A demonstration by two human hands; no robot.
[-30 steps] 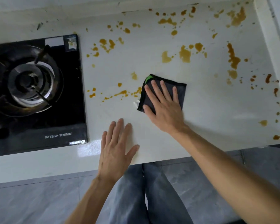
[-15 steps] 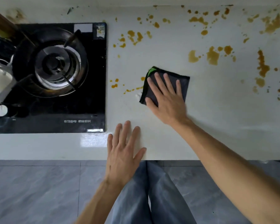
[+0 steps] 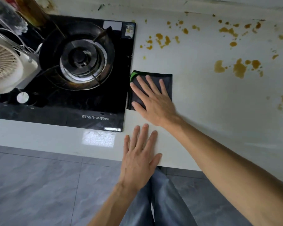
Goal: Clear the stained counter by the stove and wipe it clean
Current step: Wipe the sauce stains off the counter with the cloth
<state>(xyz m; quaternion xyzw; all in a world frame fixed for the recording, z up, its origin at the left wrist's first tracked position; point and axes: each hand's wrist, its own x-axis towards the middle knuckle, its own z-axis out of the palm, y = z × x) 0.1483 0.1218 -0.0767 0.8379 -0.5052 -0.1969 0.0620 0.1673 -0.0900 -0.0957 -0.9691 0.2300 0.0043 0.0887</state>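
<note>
Fingers (image 3: pixel 141 88) of right hand (image 3: pixel 155 101) straight, spread, pressing flat on dark cloth (image 3: pixel 166 82). Cloth lies on white counter (image 3: pixel 203 111), its left edge just beside black gas stove (image 3: pixel 82 75). Left hand (image 3: pixel 140 157) flat, fingers straight, at counter's front edge. Brown stains (image 3: pixel 238 68) well right and to the rear. White fan (image 3: pixel 5 62) far left over stove.
</note>
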